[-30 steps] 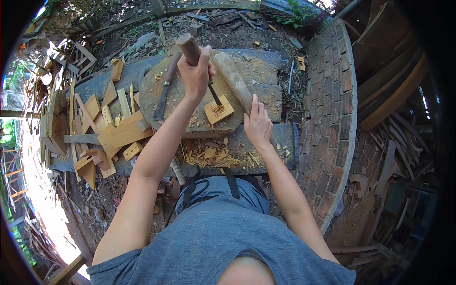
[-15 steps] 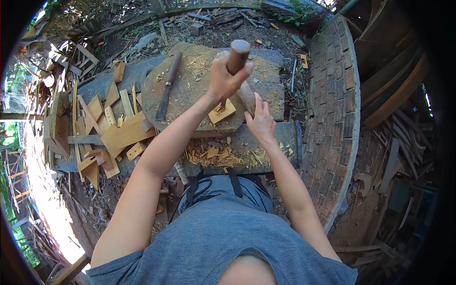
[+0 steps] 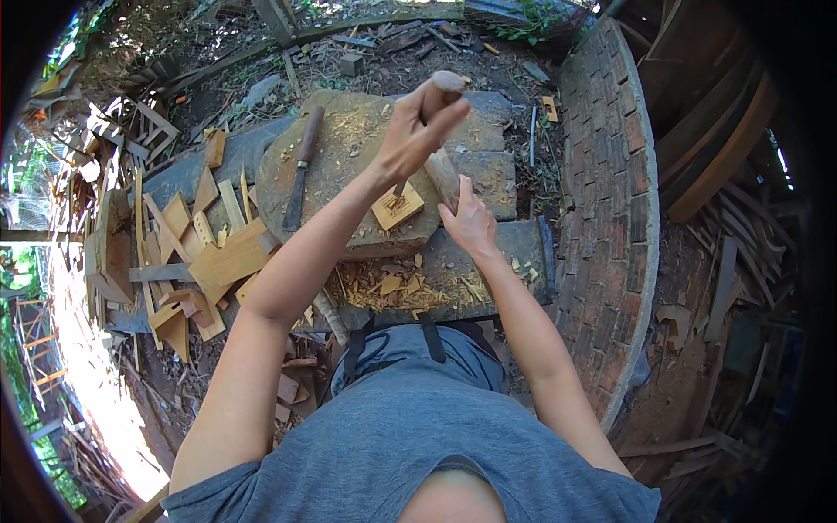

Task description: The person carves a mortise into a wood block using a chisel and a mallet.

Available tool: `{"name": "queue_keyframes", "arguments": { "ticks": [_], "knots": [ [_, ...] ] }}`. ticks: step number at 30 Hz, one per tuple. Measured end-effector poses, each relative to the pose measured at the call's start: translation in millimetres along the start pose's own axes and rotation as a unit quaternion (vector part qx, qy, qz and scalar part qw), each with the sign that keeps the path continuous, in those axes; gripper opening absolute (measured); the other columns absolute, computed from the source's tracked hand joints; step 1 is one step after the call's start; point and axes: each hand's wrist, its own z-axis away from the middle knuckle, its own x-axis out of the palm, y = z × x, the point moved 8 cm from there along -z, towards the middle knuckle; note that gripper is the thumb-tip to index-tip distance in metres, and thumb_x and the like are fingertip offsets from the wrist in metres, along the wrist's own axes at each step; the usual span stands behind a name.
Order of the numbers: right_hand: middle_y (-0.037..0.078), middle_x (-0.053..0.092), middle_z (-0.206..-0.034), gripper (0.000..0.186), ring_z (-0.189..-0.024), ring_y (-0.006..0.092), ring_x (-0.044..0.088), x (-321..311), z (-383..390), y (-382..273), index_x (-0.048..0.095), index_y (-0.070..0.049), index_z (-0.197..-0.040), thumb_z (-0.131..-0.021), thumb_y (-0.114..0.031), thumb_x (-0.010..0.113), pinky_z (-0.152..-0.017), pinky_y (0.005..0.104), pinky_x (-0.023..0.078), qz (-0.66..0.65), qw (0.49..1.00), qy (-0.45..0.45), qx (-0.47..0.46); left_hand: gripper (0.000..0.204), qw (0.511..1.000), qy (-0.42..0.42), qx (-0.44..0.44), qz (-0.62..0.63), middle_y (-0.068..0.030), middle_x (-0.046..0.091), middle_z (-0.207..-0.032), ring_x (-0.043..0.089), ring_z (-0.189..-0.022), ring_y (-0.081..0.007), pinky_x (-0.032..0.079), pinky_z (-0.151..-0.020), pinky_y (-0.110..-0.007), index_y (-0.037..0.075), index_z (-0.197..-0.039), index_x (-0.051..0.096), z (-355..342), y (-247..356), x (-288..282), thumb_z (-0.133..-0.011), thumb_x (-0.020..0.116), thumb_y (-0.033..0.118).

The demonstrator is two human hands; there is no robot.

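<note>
My left hand is closed round the wooden handle of an upright chisel. Below the fist, its blade stands in a rough recess cut in a small yellowish wood block. My right hand grips a thick pale wooden mallet close beside the chisel; my left hand partly hides its far end. The block lies near the front edge of a broad wooden stump strewn with chips. Left of my left hand, a second chisel with a brown handle and dark blade rests on the stump.
Wood offcuts pile up at the left of the dark bench. Shavings cover its near side. A curved brick wall stands at the right. A round stick leans at the bench's front edge.
The view has shifted slightly. My left hand still holds the chisel upright in the block, its handle top tilted a little differently. My right hand keeps the mallet beside it.
</note>
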Motion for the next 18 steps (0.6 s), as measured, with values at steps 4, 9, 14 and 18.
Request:
{"name": "queue_keyframes", "arguments": {
  "ticks": [4,9,14,18],
  "knots": [
    [0.024,0.067,-0.114,0.069,-0.096,0.0492,0.066,-3,2,-3,0.037,-0.012,-0.141,-0.084,-0.031,0.070,-0.082,0.0560,0.053,-0.004,1.000,0.008,-0.006,0.051,0.998,0.025,-0.001,0.050,0.0034,0.049,-0.063,0.047,-0.048,-0.0047,0.035,-0.042,-0.022,0.003,-0.088,0.053,5,-8,-12,-0.091,0.069,0.051],
    [0.024,0.067,-0.115,0.069,-0.096,0.0494,0.066,-1,2,-2,0.037,-0.011,-0.141,-0.084,-0.031,0.070,-0.082,0.0562,0.053,-0.014,1.000,0.011,-0.011,0.050,0.999,0.007,-0.012,0.033,0.0041,0.048,-0.063,0.047,-0.049,-0.0045,0.036,-0.043,-0.022,0.004,-0.087,0.054,6,-11,-8,-0.091,0.070,0.052],
    [0.024,0.067,-0.115,0.069,-0.095,0.0492,0.066,0,3,-4,0.036,-0.011,-0.142,-0.084,-0.030,0.070,-0.082,0.0562,0.053,-0.011,1.000,0.015,-0.013,0.050,0.999,-0.002,-0.003,0.032,0.0043,0.049,-0.063,0.046,-0.051,-0.0039,0.036,-0.044,-0.022,0.005,-0.085,0.054,6,-13,-5,-0.090,0.070,0.052],
    [0.024,0.067,-0.113,0.070,-0.095,0.0492,0.066,-3,3,-4,0.036,-0.012,-0.142,-0.084,-0.030,0.070,-0.081,0.0564,0.053,-0.013,1.000,0.018,-0.015,0.050,1.000,0.001,0.002,0.000,0.0037,0.050,-0.063,0.047,-0.054,-0.0042,0.038,-0.047,-0.024,0.005,-0.081,0.055,4,-13,-3,-0.090,0.071,0.051]
  ]
}}
